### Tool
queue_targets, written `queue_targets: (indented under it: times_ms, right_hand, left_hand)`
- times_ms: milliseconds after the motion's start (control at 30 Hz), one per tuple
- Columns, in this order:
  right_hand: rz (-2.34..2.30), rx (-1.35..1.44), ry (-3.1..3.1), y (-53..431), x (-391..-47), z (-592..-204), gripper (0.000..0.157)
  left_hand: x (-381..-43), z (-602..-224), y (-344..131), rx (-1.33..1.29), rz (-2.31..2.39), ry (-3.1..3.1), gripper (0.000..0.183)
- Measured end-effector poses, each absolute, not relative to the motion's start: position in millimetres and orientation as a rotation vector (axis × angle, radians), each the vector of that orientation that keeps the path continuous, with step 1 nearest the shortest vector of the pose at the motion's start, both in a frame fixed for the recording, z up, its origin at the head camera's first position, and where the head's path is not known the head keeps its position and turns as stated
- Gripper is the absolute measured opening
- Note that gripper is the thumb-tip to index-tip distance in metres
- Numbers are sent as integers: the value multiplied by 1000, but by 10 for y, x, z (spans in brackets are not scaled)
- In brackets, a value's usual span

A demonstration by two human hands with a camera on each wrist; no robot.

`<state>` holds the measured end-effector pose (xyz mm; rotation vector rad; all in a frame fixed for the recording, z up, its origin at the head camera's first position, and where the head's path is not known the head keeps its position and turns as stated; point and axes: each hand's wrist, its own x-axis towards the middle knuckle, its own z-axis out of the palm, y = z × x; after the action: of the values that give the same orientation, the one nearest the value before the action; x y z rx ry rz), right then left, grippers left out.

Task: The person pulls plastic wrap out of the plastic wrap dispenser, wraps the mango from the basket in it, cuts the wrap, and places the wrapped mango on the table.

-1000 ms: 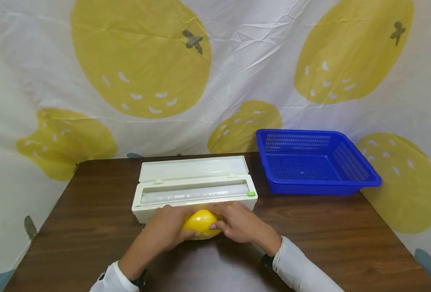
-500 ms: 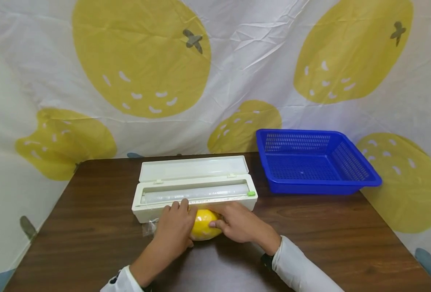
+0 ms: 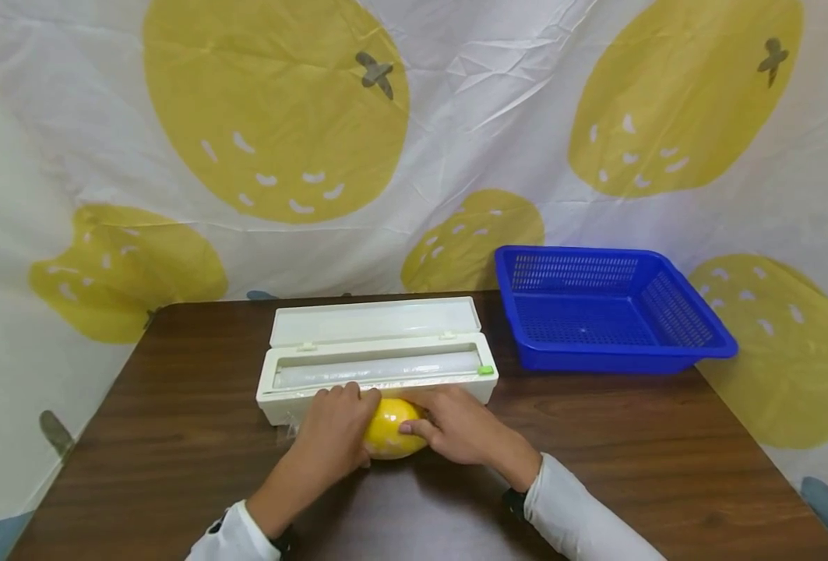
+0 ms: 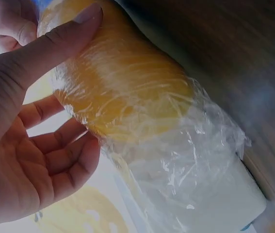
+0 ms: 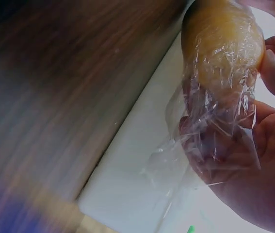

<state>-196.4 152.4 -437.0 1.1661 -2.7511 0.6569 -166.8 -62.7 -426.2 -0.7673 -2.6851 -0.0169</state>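
A smooth yellow fruit (image 3: 389, 428), its exact kind unclear, is wrapped in clear cling film (image 4: 176, 160) in front of the dispenser. My left hand (image 3: 336, 432) grips its left end; the left wrist view shows the thumb lying across the fruit and the other fingers curled along its far side. From the right, my right hand (image 3: 459, 425) holds the other end, thumb on the near face. Loose, crumpled film trails past both ends of the fruit in the wrist views. In the right wrist view, film (image 5: 215, 131) hangs over the right palm.
Just behind the hands stands a white cling film dispenser (image 3: 270, 383), lid (image 3: 375, 322) raised, with a film roll (image 3: 378, 369) inside and a green slider (image 3: 485, 370) at its right. A blue plastic basket (image 3: 624, 361) sits at the table's back right, before a fruit-print cloth (image 3: 470, 117).
My left hand has shifted its grip from the fruit's near side to its left end, its knuckles now higher. Loose film shows left of it. The right hand has kept its hold.
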Motion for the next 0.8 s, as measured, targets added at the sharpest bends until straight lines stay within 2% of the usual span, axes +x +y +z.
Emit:
queue_targets:
  times_ms: [267,567,800]
  right_hand:
    - [705,984,-2761,1507,-1937,-4316,46]
    - [462,955,-2533,1480,-1836,-4260,31]
    - [258,1106,-2430,1467,-1772,-4240,27]
  left_hand:
    - [-1716,-4230,-667,-805,-109,-2687,72]
    - [-1765,-4220,-716,-823,-220,-2741,69]
    - [-1753,-4200,-743,-823,-310,-2793,63]
